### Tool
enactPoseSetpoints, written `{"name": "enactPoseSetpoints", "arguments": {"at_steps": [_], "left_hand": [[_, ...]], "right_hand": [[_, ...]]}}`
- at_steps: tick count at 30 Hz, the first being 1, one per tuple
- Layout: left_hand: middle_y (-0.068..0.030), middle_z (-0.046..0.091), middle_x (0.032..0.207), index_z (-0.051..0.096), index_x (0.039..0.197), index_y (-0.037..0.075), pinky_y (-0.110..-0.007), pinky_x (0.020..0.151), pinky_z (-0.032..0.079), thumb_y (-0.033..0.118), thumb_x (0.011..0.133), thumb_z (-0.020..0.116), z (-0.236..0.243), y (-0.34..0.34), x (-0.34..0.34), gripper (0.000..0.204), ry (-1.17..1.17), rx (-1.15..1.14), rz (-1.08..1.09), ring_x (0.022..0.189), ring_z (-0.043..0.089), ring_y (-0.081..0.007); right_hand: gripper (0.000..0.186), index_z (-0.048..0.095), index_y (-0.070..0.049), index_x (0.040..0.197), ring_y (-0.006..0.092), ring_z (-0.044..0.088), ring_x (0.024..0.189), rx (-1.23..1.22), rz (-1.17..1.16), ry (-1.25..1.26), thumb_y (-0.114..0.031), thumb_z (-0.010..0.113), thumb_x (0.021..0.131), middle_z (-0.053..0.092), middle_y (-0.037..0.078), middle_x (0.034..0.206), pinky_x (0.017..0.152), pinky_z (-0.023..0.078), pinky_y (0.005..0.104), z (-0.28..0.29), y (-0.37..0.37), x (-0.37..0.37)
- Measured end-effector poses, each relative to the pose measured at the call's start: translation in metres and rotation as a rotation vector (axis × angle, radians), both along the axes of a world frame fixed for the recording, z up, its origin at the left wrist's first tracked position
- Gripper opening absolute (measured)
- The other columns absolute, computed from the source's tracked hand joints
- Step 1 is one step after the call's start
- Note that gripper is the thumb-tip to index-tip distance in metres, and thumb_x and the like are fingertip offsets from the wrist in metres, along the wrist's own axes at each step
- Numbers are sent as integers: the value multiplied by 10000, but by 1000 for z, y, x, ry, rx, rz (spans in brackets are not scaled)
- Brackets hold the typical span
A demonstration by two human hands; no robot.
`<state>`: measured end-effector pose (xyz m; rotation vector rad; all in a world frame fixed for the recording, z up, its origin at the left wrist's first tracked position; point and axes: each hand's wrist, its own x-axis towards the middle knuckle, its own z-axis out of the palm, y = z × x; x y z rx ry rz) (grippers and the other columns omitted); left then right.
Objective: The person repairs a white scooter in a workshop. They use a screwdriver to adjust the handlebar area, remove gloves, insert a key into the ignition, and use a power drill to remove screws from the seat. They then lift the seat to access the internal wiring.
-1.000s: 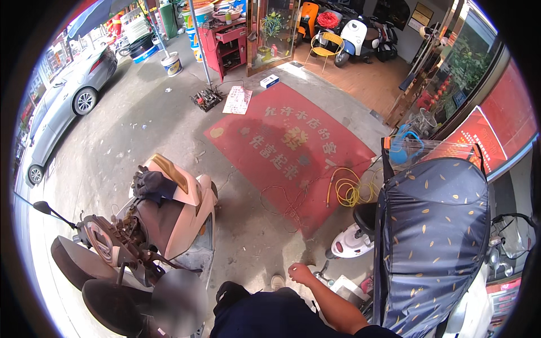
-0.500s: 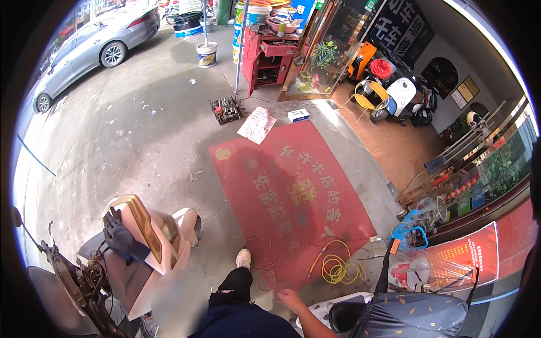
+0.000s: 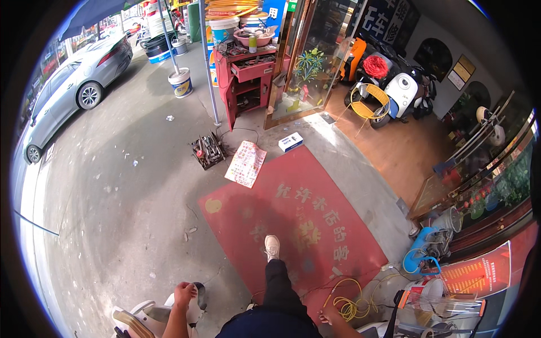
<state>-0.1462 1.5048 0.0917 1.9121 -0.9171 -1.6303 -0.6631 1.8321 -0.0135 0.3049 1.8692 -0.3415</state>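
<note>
left hand (image 3: 185, 294) loosely curled, bare forearm (image 3: 177, 320) up from lower edge; right hand (image 3: 328, 315) lower, well apart, also loosely bent, grips unclear; torso (image 3: 267, 325) bottom center, one leg (image 3: 280, 284) stretched forward between hands.

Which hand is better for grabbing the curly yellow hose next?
Probably the right hand: it hangs nearest the coiled yellow hose, which lies on the person's right. The left hand is across the body, by the parked scooter.
</note>
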Motion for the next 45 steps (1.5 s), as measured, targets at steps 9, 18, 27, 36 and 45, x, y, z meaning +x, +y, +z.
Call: {"name": "enactPoseSetpoints", "arguments": {"at_steps": [9, 18, 27, 36, 45], "left_hand": [[-172, 639, 640, 627, 749, -48, -357, 462, 527, 330, 941, 578, -3, -42, -51, 427, -178, 344, 110, 519, 628, -264], [-127, 652, 687, 648, 893, -54, -352, 521, 500, 291, 938, 577, -22, -74, -166, 355, -239, 501, -76, 561, 618, -220], [-107, 656, 735, 651, 994, -50, -330, 507, 476, 200, 908, 602, -100, -332, -188, 268, -130, 492, -25, 565, 605, -194], [-60, 618, 805, 562, 1003, 31, -266, 562, 482, 172, 945, 572, 6, -694, -150, 153, 209, 44, 511, 625, 586, -118], [-49, 604, 763, 573, 922, 16, -265, 556, 481, 110, 866, 593, -17, -694, -241, 111, -179, 371, 397, 637, 604, -132]], "right_hand": [[144, 615, -47, 932, 152, 572, 554, -399, 409, 3, -182, 580, 899, 612, 49, 720, 505, 496, 333, 33, -408, -83], [138, 596, -22, 892, 143, 552, 509, -489, 543, 222, -143, 539, 924, 585, 66, 688, 409, 428, 300, 99, -720, -208], [218, 619, 0, 1016, 154, 605, 597, -352, 751, 219, -199, 579, 937, 621, 77, 750, 506, 479, 296, 123, -845, -164], [202, 618, -3, 1037, 140, 603, 603, -395, 793, 368, -173, 591, 930, 630, 64, 797, 531, 489, 290, 131, -974, -209], [187, 609, -5, 1066, 136, 602, 675, -500, 875, 106, -149, 558, 960, 632, 62, 841, 586, 499, 273, 105, -1200, -201]]}}
